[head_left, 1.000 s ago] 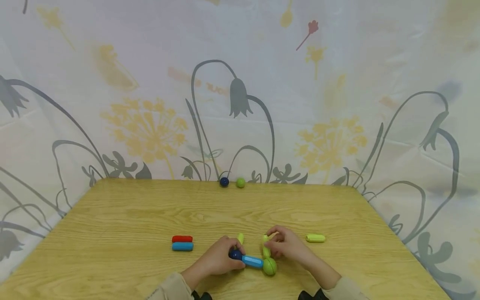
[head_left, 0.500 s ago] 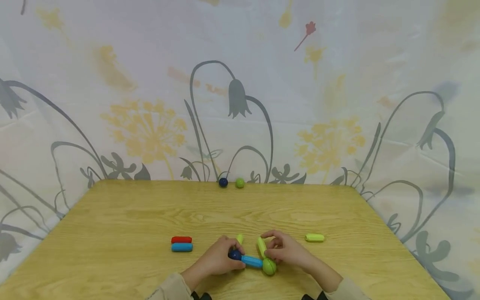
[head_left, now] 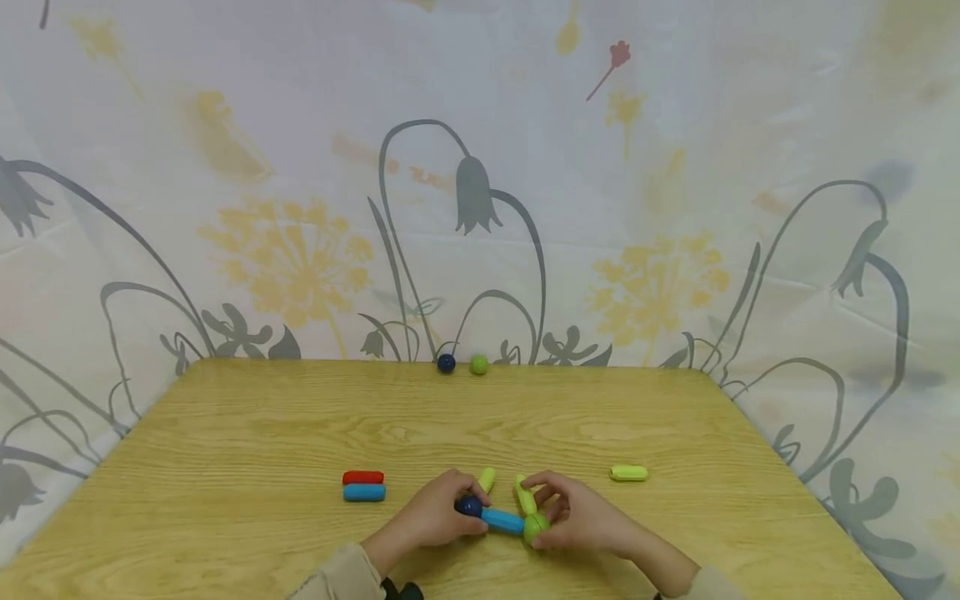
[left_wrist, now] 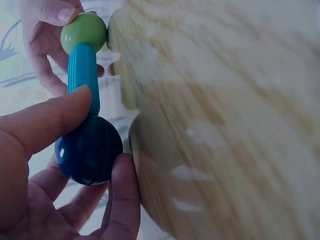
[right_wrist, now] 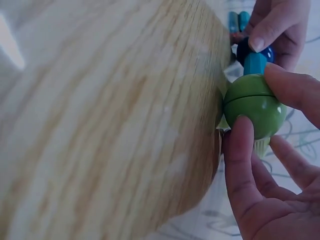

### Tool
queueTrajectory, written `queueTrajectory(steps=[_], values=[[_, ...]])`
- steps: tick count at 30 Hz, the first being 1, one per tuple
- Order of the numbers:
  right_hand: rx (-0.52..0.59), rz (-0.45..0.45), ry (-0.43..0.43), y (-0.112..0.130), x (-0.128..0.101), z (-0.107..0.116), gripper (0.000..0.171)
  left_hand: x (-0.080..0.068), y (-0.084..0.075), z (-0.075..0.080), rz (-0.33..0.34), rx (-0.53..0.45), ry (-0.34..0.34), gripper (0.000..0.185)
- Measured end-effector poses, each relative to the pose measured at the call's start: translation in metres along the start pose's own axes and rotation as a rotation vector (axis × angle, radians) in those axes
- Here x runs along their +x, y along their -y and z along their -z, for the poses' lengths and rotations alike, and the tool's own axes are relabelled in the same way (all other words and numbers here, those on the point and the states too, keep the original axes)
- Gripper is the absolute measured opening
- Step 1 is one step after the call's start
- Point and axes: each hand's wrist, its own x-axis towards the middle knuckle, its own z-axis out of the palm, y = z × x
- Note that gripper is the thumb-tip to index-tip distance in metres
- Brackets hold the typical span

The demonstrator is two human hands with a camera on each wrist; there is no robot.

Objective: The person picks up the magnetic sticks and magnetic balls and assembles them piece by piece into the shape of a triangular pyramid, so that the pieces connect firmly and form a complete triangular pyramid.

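A toy chain lies near the front of the wooden table (head_left: 300, 433): a dark blue ball (head_left: 470, 506), a light blue rod (head_left: 501, 521) and a green ball (head_left: 536, 527). My left hand (head_left: 442, 518) pinches the dark blue ball (left_wrist: 90, 150), thumb on top. My right hand (head_left: 573, 517) pinches the green ball (right_wrist: 254, 106) between thumb and finger. A yellow-green rod (head_left: 524, 495) rises from the green ball, and another yellow-green rod (head_left: 487, 479) sticks up behind the blue ball.
A red rod (head_left: 363, 477) and a light blue rod (head_left: 364, 492) lie side by side to the left. A loose yellow-green rod (head_left: 628, 473) lies to the right. A dark blue ball (head_left: 446, 363) and a green ball (head_left: 478, 364) sit at the table's far edge against a flowered curtain.
My right hand has moved down from the yellow-green rod onto the green ball and now pinches it. The rod has tilted against the ball. My left hand has stayed on the blue ball.
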Motion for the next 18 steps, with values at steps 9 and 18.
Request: queueTrajectory(steps=[9, 18], values=[[0.105, 0.005, 0.041, 0.005, 0.008, -0.008, 0.054, -0.001, 0.005, 0.009, -0.028, 0.057, -0.009, 0.019], [0.039, 0.073, 0.044, 0.007, 0.018, -0.003, 0.038, -0.003, 0.006, 0.013, -0.024, 0.154, -0.18, 0.021]])
